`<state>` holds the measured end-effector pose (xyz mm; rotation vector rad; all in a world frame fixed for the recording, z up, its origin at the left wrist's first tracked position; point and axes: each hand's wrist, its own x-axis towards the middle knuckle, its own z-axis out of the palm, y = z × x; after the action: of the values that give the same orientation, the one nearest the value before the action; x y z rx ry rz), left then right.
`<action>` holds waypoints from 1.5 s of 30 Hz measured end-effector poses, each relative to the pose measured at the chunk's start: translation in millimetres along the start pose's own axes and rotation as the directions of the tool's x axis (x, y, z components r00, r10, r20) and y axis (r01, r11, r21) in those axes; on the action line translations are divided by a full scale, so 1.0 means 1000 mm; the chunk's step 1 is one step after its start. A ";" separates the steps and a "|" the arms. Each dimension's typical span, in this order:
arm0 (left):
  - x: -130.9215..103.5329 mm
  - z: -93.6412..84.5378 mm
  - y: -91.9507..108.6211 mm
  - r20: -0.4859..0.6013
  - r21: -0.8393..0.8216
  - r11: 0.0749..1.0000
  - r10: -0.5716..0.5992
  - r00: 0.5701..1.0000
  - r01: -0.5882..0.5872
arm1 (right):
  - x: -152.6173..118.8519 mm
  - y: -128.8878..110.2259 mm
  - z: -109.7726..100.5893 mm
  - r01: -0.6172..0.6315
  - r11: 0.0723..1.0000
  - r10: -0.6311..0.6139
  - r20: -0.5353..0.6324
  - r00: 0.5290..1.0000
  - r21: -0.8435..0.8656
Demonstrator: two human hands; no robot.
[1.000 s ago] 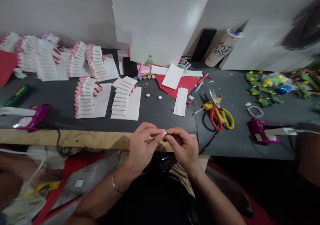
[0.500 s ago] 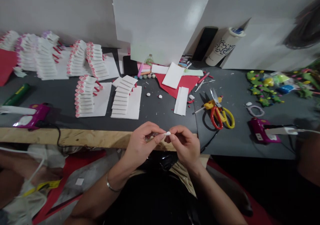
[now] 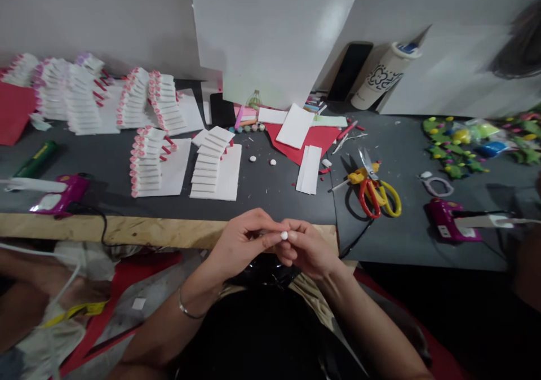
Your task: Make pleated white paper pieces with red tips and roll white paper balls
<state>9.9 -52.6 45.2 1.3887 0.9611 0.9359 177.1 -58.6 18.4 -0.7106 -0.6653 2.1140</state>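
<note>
A small white lump (image 3: 284, 235), looking like soft clay, is pinched between both hands just above the table's front edge. My left hand (image 3: 243, 243) has thumb and forefinger closed on its left side. My right hand (image 3: 310, 247) presses it from the right with the thumb, the other fingers curled beneath. Two similar white lumps, one (image 3: 252, 159) beside the other (image 3: 273, 162), lie on the dark table beyond my hands. A fanned row of white strips (image 3: 207, 163) rests on a white card (image 3: 230, 180) to their left.
More strips with pink ends (image 3: 146, 163) line the left side. Scissors (image 3: 372, 185) with red and yellow handles lie right of centre. Purple power blocks, one at left (image 3: 63, 194) and another at right (image 3: 452, 220), have cords. A patterned bottle (image 3: 380, 78) stands behind.
The lump looked flatter and longer between my fingertips; now it looks rounder. My hands have drawn closer together, and the right fingers have curled under. The view has shifted slightly.
</note>
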 end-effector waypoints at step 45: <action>0.000 0.006 0.000 -0.130 0.305 0.941 0.193 0.972 -0.146 | -0.010 0.007 -0.003 0.328 0.651 -0.617 -0.225 0.754 -0.685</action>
<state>15.4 -54.4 44.9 1.6895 1.1489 1.0772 181.0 -70.1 14.2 -1.1671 -1.1501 1.1415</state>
